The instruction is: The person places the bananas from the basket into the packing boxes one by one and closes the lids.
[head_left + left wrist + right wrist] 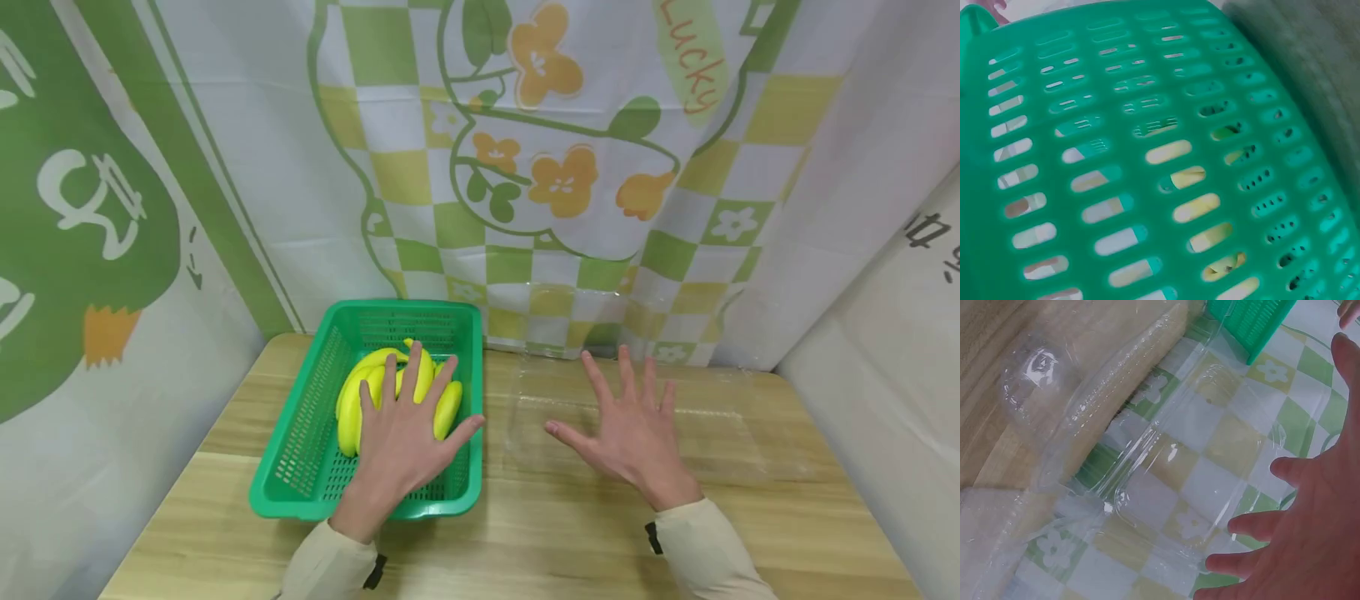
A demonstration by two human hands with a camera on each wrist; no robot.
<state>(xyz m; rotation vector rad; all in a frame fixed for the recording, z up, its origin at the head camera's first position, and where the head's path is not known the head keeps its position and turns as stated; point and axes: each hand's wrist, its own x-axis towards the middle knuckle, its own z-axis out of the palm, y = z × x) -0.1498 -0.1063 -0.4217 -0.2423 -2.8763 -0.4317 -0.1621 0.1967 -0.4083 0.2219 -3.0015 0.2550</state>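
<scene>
Your left hand is spread, fingers straight and thumb out to the right, above the green basket on the left of the wooden table; the yellow bananas lie together inside that basket, partly hidden under your fingers, and you cannot tell from this angle whether your fingertips touch them; your left wrist view shows the basket's slotted wall close up, with yellow behind some slots; your right hand is spread too, thumb pointing left, over the near left part of the clear plastic container on the right of the table; the container's clear lid stands raised on the far side, in front of the checkered curtain.
</scene>
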